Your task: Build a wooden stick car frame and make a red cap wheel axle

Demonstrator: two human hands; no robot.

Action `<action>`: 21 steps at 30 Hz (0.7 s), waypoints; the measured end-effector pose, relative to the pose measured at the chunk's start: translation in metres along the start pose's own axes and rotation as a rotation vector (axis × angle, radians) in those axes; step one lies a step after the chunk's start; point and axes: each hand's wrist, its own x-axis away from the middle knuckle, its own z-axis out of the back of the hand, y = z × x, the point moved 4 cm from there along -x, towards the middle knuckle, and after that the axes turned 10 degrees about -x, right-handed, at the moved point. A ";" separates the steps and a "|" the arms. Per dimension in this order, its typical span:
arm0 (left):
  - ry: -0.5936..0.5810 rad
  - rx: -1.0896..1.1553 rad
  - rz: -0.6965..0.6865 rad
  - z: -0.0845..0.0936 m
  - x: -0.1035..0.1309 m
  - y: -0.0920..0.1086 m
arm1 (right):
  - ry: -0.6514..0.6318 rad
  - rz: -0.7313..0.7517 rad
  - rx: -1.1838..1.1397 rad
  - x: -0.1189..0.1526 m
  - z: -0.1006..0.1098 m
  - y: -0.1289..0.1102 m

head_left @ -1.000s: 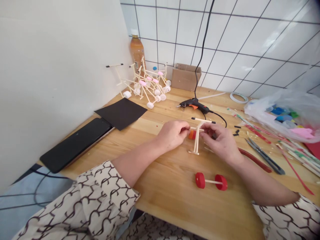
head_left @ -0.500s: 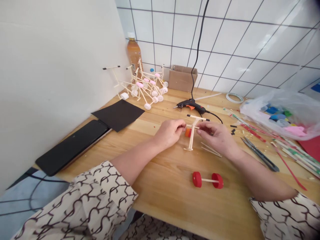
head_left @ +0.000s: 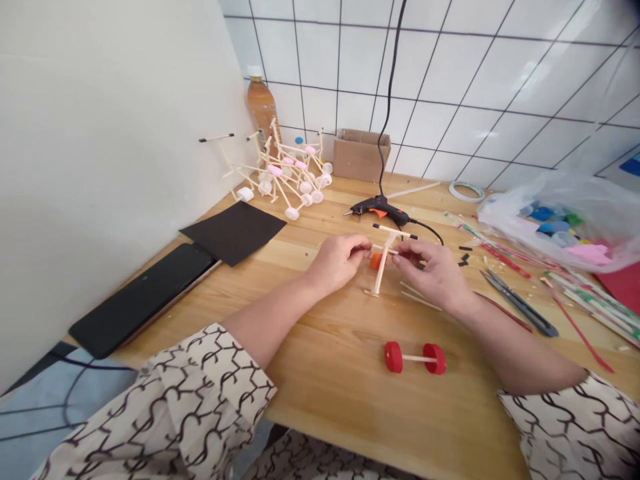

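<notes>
Between my hands stands a small frame of pale wooden sticks, with a black-tipped crossbar on top and a short foot below. My left hand is closed, its fingertips pinching at the left end of a thin cross stick. From the other side, my right hand pinches the frame near the same cross stick. Behind the upright shows an orange bottle cap, partly hidden. Loose thin sticks lie beneath my right hand. Nearer me rests a pair of red caps joined by a stick axle.
A glue gun lies beyond my hands, its cord running upward. Several finished stick tricycles stand back left by a bottle and cardboard box. Left are black card and a phone; right, scissors-like tool and bag of caps.
The foot of the stick frame has shifted slightly left, so the frame leans a little more. Both hands keep their pinch, and the whole view has drifted slightly.
</notes>
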 end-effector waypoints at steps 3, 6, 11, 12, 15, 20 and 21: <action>-0.009 0.023 -0.007 -0.002 0.000 0.001 | -0.008 0.011 0.025 0.001 0.001 -0.004; -0.006 0.040 -0.013 -0.003 -0.002 0.000 | -0.019 0.038 0.059 0.001 0.001 -0.007; 0.002 0.061 -0.023 -0.004 -0.004 0.000 | -0.012 0.049 0.066 0.002 0.000 -0.008; 0.003 0.064 -0.023 -0.004 -0.004 0.000 | -0.011 0.047 0.067 0.002 0.000 -0.008; 0.009 0.074 -0.019 -0.005 -0.004 -0.001 | -0.015 0.035 0.068 0.003 0.000 -0.007; 0.012 0.095 -0.008 -0.005 -0.004 -0.001 | -0.006 0.019 0.064 0.005 0.001 -0.006; 0.005 0.098 -0.008 -0.005 -0.004 0.000 | -0.011 0.017 0.065 0.005 0.001 -0.006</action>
